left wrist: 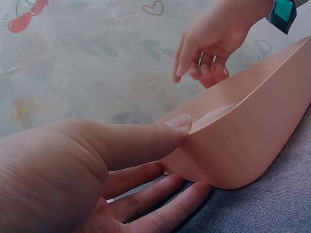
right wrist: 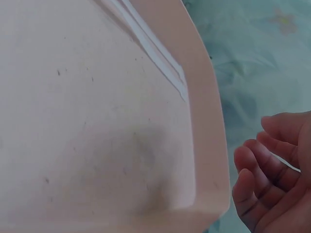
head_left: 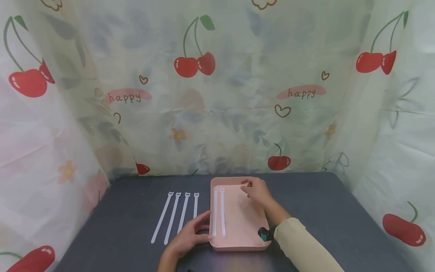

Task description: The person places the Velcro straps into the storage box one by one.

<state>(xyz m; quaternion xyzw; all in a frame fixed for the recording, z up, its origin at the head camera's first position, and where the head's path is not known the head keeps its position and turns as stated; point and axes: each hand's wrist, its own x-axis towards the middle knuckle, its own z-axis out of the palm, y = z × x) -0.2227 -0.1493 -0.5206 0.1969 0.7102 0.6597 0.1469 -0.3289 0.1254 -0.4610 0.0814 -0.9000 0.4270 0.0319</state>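
Note:
A pink rectangular tray (head_left: 242,215) lies on the dark tabletop in the head view. Inside, along its left side, two white cable ties (head_left: 222,215) lie side by side, heads toward the far end. My left hand (head_left: 188,234) is at the tray's left wall; the left wrist view shows the thumb (left wrist: 177,124) at the rim and the straight fingers (left wrist: 170,194) low against the outside. Over the tray's far right part is my right hand (head_left: 259,190), fingers loosely curled with nothing in them. In the right wrist view that hand (right wrist: 279,174) appears beyond the tray rim.
Several more white cable ties (head_left: 172,217) lie in a row on the tabletop (head_left: 125,219) left of the tray, the nearest partly behind my left hand. A cherry-patterned curtain (head_left: 231,132) encloses the back and both sides. A dark band with a green part (head_left: 264,235) is on my right wrist.

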